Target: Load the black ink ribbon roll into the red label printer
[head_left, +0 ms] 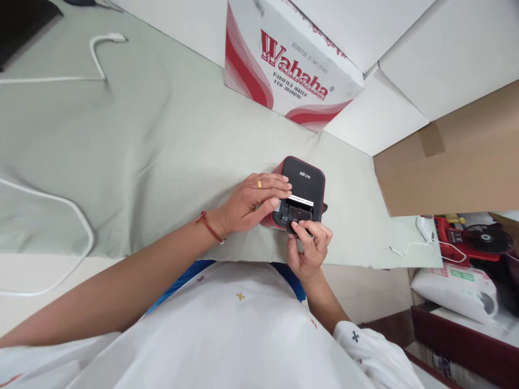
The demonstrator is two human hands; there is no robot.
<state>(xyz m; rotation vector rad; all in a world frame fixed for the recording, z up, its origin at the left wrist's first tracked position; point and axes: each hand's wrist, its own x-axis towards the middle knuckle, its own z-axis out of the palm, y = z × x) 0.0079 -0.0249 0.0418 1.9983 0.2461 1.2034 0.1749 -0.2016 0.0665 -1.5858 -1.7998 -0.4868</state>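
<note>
A small label printer [305, 181] with a black top and red sides sits on the cloth-covered table near my body. A white printed strip [302, 200] shows across its slot. My left hand [255, 200], with a gold ring and a red cord bracelet, rests on the printer's left edge, fingers stretched out. At the printer's front, my right hand [310, 243] pinches a black front piece [299, 214] between thumb and fingers. Whether that piece is hinged or loose I cannot tell.
Behind the printer stands a Wahaha water carton [292, 65]. White boxes and a brown cardboard box [446, 156] line the right side. White cables [77, 208] lie at left. A red tool with a black disc [482, 237] and a white bag [454, 292] are at far right.
</note>
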